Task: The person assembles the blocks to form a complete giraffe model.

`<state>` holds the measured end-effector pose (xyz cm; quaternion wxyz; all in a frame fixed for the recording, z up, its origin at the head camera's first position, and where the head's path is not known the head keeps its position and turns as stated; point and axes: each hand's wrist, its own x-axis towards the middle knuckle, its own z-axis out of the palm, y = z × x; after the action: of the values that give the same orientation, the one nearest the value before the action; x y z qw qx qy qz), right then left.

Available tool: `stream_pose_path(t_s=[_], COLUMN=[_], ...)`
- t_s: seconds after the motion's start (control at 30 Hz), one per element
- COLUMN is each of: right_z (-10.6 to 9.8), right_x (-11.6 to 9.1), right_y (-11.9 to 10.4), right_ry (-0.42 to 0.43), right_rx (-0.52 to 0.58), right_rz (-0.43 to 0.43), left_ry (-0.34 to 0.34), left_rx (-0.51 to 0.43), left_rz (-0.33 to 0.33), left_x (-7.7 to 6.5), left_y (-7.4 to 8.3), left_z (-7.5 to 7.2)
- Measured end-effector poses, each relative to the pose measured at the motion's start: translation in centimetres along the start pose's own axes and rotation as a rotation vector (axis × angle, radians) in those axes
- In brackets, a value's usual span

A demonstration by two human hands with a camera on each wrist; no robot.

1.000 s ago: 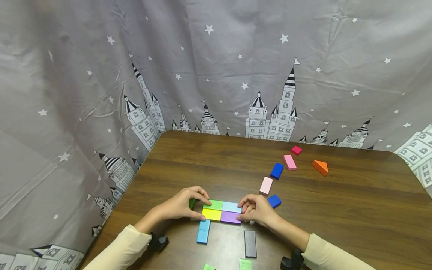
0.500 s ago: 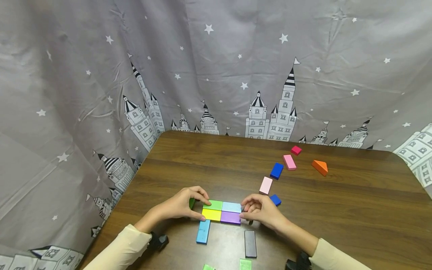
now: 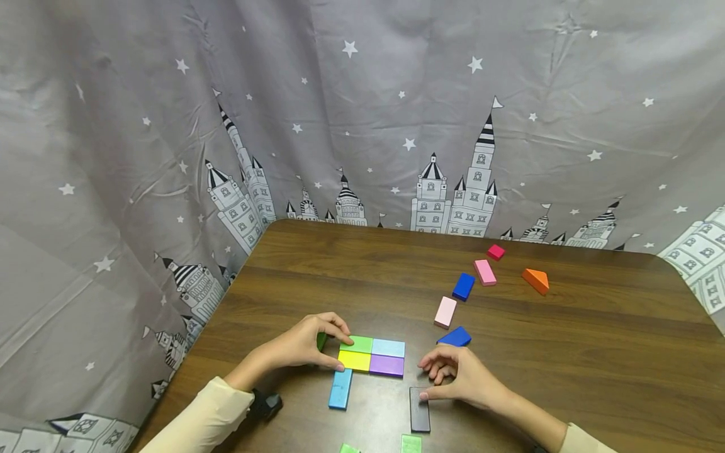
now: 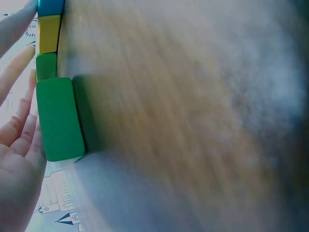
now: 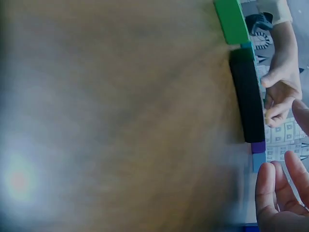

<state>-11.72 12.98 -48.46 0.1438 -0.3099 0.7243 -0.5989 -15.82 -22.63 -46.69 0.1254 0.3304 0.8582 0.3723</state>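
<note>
Snugly, left hand (image 3: 308, 341) around smooth green and yellow rectangles (image 3: 354, 361); right hand (image 3: 467, 379), fingers apart.

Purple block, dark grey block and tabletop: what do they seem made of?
Purple block: probably painted wood or plastic; smooth, evenly coloured face.
Dark grey block: likely the same; smooth, with a slight sheen on top.
Tabletop: wood or wood-look laminate; brown grain streaks, pale glare suggesting a satin finish.

Left hand (image 3: 307, 341) arched, thumb parted from fingers; right hand (image 3: 463, 379) relaxed (fingers seemingly half-bent).
</note>
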Motion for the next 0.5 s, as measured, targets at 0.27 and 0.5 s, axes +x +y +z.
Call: stream_pose_path(t_s=[0.27, 0.5], right_z=[0.3, 0.4], right_x=[-1.4, -1.6], right_y=[0.3, 0.5], right_ry=[-0.037, -0.069], right_rx=[-0.018, -0.045], right_rz=[-0.027, -0.099], left_ry=[0.000, 0.001], left_rx=[-0.001, -0.006], left_rz=[-0.004, 0.004], left_x=[0.0, 0.0], left_y=[-0.1, -0.1], left_z=[0.0, 0.0])
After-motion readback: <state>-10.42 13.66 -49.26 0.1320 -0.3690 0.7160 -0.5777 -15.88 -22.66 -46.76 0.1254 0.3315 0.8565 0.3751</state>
